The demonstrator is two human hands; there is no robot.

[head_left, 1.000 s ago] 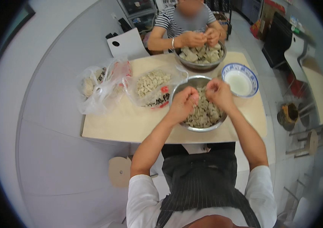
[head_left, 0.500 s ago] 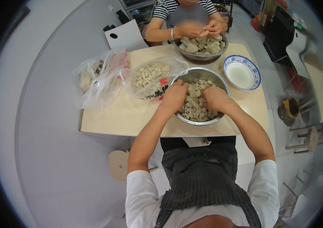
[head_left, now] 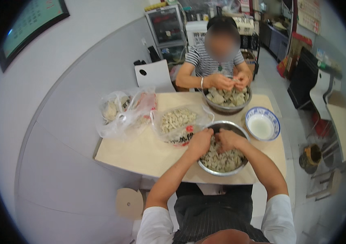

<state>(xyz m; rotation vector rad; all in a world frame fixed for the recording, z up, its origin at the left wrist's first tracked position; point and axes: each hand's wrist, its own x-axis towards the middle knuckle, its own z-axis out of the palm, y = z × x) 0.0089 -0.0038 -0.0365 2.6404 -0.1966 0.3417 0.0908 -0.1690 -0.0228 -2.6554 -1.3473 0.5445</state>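
Note:
A steel bowl point(head_left: 221, 173) near the table's front edge holds a heap of small, pale grey-green torn food pieces point(head_left: 221, 160); their kind is unclear. My left hand point(head_left: 201, 142) reaches over the bowl's left side, its fingers curled inward. From the right, my right hand point(head_left: 228, 140) dips into the heap with bent fingers. Both sets of fingertips are partly hidden, and whatever they pinch does not show. Just left of the bowl lies an open plastic bag point(head_left: 203, 112) with small pale pieces point(head_left: 179, 119) in it.
Across the table point(head_left: 140, 156) a person point(head_left: 221, 65) handles a piece over a second metal bowl point(head_left: 226, 109) of larger chunks. A blue-and-white bowl point(head_left: 262, 125) of whitish liquid stands at right. Another plastic bag point(head_left: 118, 118) lies at the left edge. A stool point(head_left: 129, 203) is below.
The view has tilted up, so the table sits lower and more of the room shows. My hands stay in the bowl, now nearer its far side. The other person's hands remain above their bowl.

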